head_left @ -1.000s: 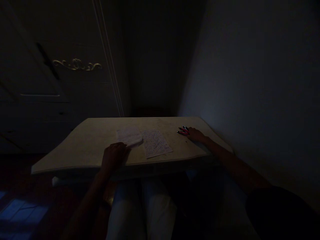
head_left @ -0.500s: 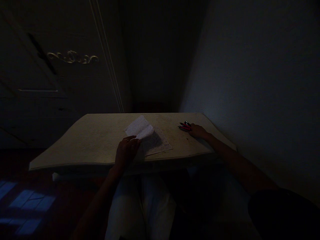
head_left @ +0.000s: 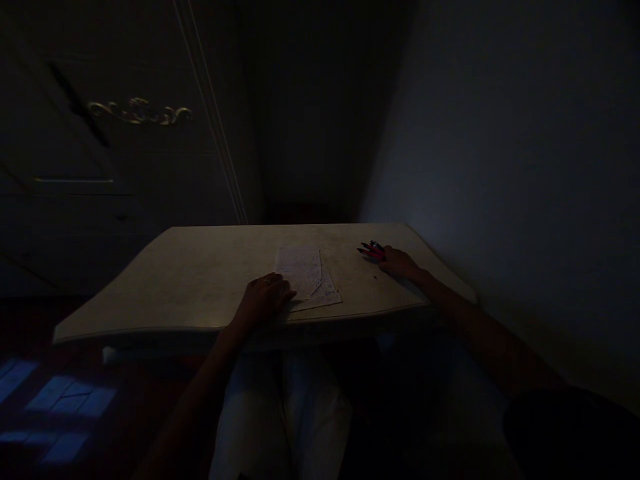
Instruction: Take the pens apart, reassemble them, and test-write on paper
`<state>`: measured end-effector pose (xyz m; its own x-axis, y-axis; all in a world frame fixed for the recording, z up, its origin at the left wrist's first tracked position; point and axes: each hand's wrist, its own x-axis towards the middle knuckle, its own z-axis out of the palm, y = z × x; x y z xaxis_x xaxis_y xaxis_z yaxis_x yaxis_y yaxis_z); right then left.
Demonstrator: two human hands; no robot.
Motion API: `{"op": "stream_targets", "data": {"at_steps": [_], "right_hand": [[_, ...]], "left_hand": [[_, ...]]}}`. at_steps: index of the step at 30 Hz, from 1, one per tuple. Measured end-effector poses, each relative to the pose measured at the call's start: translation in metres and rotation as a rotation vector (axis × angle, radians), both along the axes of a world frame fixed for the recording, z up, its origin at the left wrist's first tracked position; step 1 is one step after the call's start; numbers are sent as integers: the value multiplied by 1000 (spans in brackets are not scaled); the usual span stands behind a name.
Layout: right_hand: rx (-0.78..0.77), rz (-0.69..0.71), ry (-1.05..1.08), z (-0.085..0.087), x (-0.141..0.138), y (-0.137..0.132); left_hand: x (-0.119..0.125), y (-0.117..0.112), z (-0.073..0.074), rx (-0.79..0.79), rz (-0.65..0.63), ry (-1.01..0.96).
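My left hand point(head_left: 265, 295) is at the lower left edge of a handwritten sheet of paper point(head_left: 303, 270), fingers closed over that edge. The sheet lies flat, partly covering a second paper point(head_left: 327, 293) that sticks out at its lower right. A ring shows on a finger of this hand. On the right of the table, my right hand point(head_left: 399, 262) rests with its fingers closed around the near ends of several red and dark pens point(head_left: 372, 251). Their other ends point left. Dim light hides the fingertips' exact contact.
The pale table point(head_left: 210, 267) has a wavy front edge, and my legs point(head_left: 285, 413) are under it. A wall point(head_left: 500, 167) rises close on the right. To the left stands dark furniture with a gilded ornament point(head_left: 140, 112). Window light point(head_left: 70, 397) falls on the floor.
The upper sheet, raised and bent in my left hand before, now lies flat over the other paper. My left hand has lowered slightly rightward. My right hand stays with the pens.
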<state>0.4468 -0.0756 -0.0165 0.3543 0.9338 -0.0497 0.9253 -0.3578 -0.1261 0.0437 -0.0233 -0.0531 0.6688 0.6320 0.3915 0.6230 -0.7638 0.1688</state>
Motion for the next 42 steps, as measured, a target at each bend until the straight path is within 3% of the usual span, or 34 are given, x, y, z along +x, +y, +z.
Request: {"op": "stream_targets", "data": {"at_steps": [5, 9, 13, 16, 22, 28, 33, 35, 38, 42], "right_hand": [[-16, -12, -3, 1, 0, -1], [23, -32, 60, 0, 5, 2], [118, -77, 341, 6, -2, 8], [194, -112, 606, 16, -25, 18], [204, 12, 1042, 37, -115, 60], [16, 197, 1307, 44, -249, 112], [-128, 134, 1490, 36, -359, 142], [-151, 115, 1507, 29, -393, 150], [-187, 76, 1536, 18, -432, 156], [-179, 29, 1580, 7, -462, 161]], "left_hand": [[8, -15, -7, -18, 43, 28], [10, -19, -8, -52, -30, 0], [-3, -3, -5, -67, -16, -90], [-23, 13, -6, -57, 87, -159], [-63, 18, -14, -27, 204, -306], [-96, 3, -13, 53, 408, -520], [-149, 18, -12, -7, 688, -577], [-167, 30, -9, -25, 735, -556], [-185, 48, 1, 22, 742, -508], [-192, 63, 10, -111, 794, -385]]}}
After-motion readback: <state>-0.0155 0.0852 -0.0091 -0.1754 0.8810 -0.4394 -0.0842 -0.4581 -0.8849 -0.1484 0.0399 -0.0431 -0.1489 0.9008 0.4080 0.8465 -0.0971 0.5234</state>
